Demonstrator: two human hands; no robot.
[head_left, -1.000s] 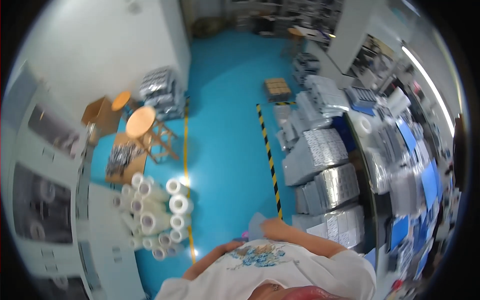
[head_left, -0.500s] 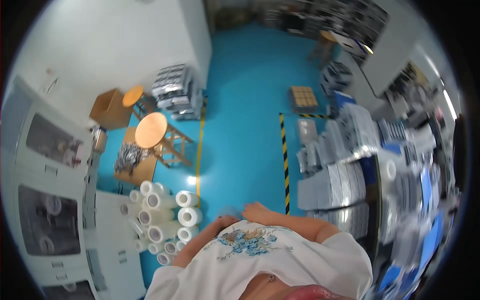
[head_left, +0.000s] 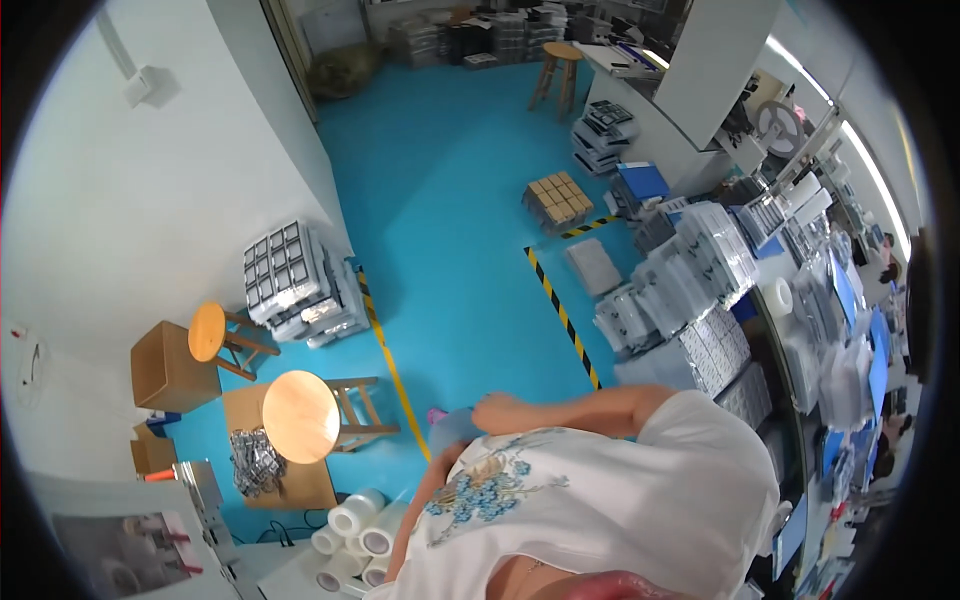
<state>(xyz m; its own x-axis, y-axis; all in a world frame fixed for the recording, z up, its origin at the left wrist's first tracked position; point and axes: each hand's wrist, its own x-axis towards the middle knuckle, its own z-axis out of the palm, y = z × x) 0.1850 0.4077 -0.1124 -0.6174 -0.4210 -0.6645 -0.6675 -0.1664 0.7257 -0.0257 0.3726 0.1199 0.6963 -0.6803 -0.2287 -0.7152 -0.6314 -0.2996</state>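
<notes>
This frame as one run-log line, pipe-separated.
right hand: by shirt, grip unclear | left hand: hidden | left side: stools, rolls | right side: trays | floor: blue

We record the floor (head_left: 430, 200) as turquoise blue; we read the tape (head_left: 563, 317) as diagonal black-and-yellow stripes and the floor line (head_left: 399, 390) as mostly plain yellow; we note a white shirt (head_left: 640, 480) bearing blue flowers (head_left: 487, 503) with tan accents, plus a grey-blue cloth (head_left: 453, 431); we list the stool (head_left: 300, 415) as light orange-tan, the carton (head_left: 160, 365) brown, the wall (head_left: 150, 200) white, the rolls (head_left: 350, 518) whitish and the folder (head_left: 643, 180) blue.
</notes>
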